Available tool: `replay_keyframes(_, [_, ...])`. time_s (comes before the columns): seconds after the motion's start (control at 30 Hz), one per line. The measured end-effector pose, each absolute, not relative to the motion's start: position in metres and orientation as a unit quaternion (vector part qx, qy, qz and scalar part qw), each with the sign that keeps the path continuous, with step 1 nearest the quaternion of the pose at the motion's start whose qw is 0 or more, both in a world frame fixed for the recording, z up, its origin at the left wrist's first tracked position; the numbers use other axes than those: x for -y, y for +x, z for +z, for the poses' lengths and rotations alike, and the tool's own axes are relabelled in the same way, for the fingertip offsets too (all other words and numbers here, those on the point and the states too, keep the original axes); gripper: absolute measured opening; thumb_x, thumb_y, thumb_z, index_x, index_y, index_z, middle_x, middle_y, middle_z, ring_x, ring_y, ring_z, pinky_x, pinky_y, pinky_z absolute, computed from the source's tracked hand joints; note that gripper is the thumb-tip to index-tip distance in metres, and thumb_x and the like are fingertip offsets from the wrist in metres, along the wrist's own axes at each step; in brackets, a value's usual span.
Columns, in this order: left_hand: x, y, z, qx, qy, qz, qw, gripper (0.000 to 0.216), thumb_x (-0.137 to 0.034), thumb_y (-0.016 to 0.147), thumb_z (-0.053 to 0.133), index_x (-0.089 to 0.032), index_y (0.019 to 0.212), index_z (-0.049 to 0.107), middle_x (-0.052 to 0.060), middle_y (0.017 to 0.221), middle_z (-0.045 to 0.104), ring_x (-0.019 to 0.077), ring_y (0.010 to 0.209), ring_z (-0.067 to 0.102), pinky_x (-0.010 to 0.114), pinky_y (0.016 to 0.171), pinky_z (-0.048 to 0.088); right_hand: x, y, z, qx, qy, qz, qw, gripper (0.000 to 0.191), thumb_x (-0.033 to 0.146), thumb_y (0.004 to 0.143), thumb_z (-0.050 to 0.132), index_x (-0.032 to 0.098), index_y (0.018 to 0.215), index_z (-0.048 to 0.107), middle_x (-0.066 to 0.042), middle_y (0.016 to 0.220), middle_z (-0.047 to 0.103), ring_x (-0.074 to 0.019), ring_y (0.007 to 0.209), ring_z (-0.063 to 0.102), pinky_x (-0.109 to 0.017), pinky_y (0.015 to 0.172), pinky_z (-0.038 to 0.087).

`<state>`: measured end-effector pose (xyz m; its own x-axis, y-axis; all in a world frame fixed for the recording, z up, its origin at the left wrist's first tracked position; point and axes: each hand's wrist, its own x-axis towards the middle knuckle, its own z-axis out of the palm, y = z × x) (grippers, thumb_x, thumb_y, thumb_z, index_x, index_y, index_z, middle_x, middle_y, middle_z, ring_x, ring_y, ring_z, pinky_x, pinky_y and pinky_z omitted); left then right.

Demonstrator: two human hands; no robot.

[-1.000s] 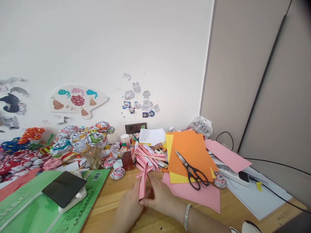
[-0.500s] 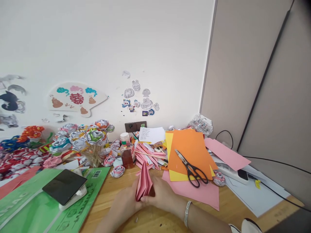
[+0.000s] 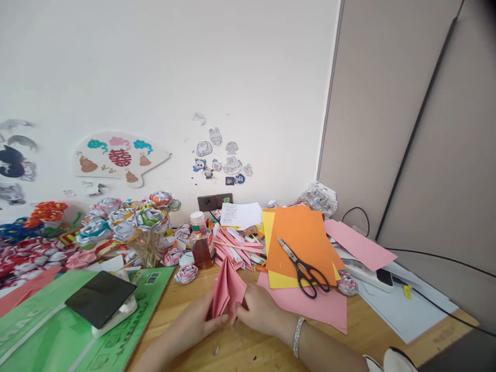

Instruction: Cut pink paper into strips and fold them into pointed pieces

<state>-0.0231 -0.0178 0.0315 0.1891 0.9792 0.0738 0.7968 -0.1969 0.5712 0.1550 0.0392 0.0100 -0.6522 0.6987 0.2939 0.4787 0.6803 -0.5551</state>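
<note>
— So, what has changed with the folded pink paper [image 3: 228, 292]?
— A second ago it was a narrow strip; now it stands opened like a fan, so the folding goes on.
— And the hands?
— The left hand [image 3: 194, 324] and right hand [image 3: 260, 311] pinch its lower corners, palms down on the near wooden desk [image 3: 248, 351], left of the scissors [image 3: 304, 268].

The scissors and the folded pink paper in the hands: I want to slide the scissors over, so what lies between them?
In the head view, orange, yellow and pink sheets under the scissors reach to the right hand gripping the folded pink paper.
</note>
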Motion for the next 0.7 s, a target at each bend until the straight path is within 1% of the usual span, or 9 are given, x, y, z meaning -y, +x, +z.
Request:
replay_keyframes(0.07, [0.018, -0.026, 0.031, -0.596, 0.744, 0.206, 0.224, 0.041, -0.036, 0.074, 0.049, -0.02, 0.112, 0.053, 0.005, 0.099, 0.067, 0.021, 0.084, 0.061, 0.026, 0.074, 0.046, -0.043, 0.156, 0.004, 0.871, -0.366, 0.214, 0.249, 0.014, 0.014, 0.074, 0.042, 0.014, 0.081, 0.054, -0.004, 0.072, 0.057, -0.0137, 0.062, 0.049, -0.022, 0.053, 0.027])
replay_keyframes(0.13, [0.017, -0.03, 0.03, -0.597, 0.742, 0.207, 0.223, 0.039, -0.028, 0.074, 0.046, -0.019, 0.112, 0.052, 0.005, 0.103, 0.065, 0.0206, 0.09, 0.058, 0.027, 0.081, 0.044, -0.047, 0.156, 0.0, 0.856, -0.393, 0.218, 0.255, 0.014, 0.013, 0.074, 0.04, 0.013, 0.079, 0.053, -0.004, 0.069, 0.056, -0.0131, 0.059, 0.047, -0.022, 0.051, 0.026])
replay_keyframes(0.23, [0.017, -0.035, 0.03, -0.618, 0.728, 0.21, 0.209, 0.034, -0.022, 0.075, 0.039, -0.019, 0.103, 0.058, 0.005, 0.103, 0.065, 0.0199, 0.094, 0.057, 0.027, 0.087, 0.041, -0.054, 0.157, -0.004, 0.837, -0.403, 0.241, 0.281, 0.021, 0.012, 0.074, 0.039, 0.012, 0.091, 0.051, -0.005, 0.072, 0.056, -0.014, 0.061, 0.049, -0.022, 0.052, 0.028])
replay_keyframes(0.33, [0.017, -0.039, 0.03, -0.646, 0.701, 0.202, 0.227, 0.035, -0.029, 0.08, 0.035, -0.018, 0.102, 0.059, 0.005, 0.09, 0.068, 0.0201, 0.08, 0.061, 0.027, 0.075, 0.047, -0.057, 0.157, -0.004, 0.816, -0.414, 0.276, 0.293, 0.028, 0.014, 0.076, 0.038, 0.01, 0.102, 0.048, -0.005, 0.072, 0.057, -0.0154, 0.061, 0.051, -0.023, 0.053, 0.032])
replay_keyframes(0.37, [0.017, -0.04, 0.029, -0.64, 0.7, 0.209, 0.238, 0.037, -0.034, 0.081, 0.036, -0.018, 0.107, 0.057, 0.005, 0.092, 0.068, 0.0203, 0.081, 0.061, 0.027, 0.075, 0.047, -0.056, 0.157, -0.003, 0.811, -0.416, 0.288, 0.294, 0.028, 0.017, 0.077, 0.038, 0.01, 0.103, 0.049, -0.005, 0.071, 0.058, -0.0161, 0.06, 0.052, -0.024, 0.053, 0.033])
replay_keyframes(0.43, [0.016, -0.041, 0.028, -0.61, 0.712, 0.235, 0.255, 0.046, -0.041, 0.08, 0.043, -0.019, 0.12, 0.047, 0.006, 0.111, 0.062, 0.0208, 0.096, 0.057, 0.027, 0.084, 0.044, -0.054, 0.157, 0.0, 0.807, -0.4, 0.309, 0.305, 0.03, 0.022, 0.08, 0.039, 0.011, 0.107, 0.049, -0.006, 0.074, 0.06, -0.0177, 0.065, 0.055, -0.025, 0.056, 0.037])
replay_keyframes(0.5, [0.014, -0.041, 0.025, -0.585, 0.725, 0.247, 0.266, 0.057, -0.045, 0.076, 0.05, -0.019, 0.126, 0.039, 0.006, 0.123, 0.054, 0.0213, 0.106, 0.052, 0.028, 0.09, 0.04, -0.05, 0.158, 0.004, 0.812, -0.359, 0.326, 0.324, 0.037, 0.028, 0.081, 0.043, 0.014, 0.116, 0.045, -0.007, 0.084, 0.062, -0.0191, 0.075, 0.057, -0.026, 0.063, 0.04])
replay_keyframes(0.6, [0.012, -0.039, 0.023, -0.595, 0.725, 0.221, 0.268, 0.051, -0.049, 0.074, 0.051, -0.017, 0.114, 0.051, 0.006, 0.111, 0.062, 0.0232, 0.095, 0.057, 0.029, 0.082, 0.045, -0.044, 0.16, 0.012, 0.826, -0.308, 0.346, 0.322, 0.052, 0.035, 0.076, 0.053, 0.021, 0.125, 0.039, -0.007, 0.102, 0.06, -0.0205, 0.088, 0.056, -0.028, 0.072, 0.041])
replay_keyframes(0.7, [0.013, -0.035, 0.025, -0.602, 0.726, 0.22, 0.249, 0.045, -0.051, 0.072, 0.052, -0.018, 0.102, 0.058, 0.003, 0.101, 0.067, 0.023, 0.089, 0.059, 0.027, 0.078, 0.046, -0.041, 0.16, 0.017, 0.838, -0.289, 0.354, 0.297, 0.053, 0.039, 0.071, 0.059, 0.023, 0.12, 0.044, -0.005, 0.106, 0.059, -0.0219, 0.091, 0.056, -0.029, 0.074, 0.041])
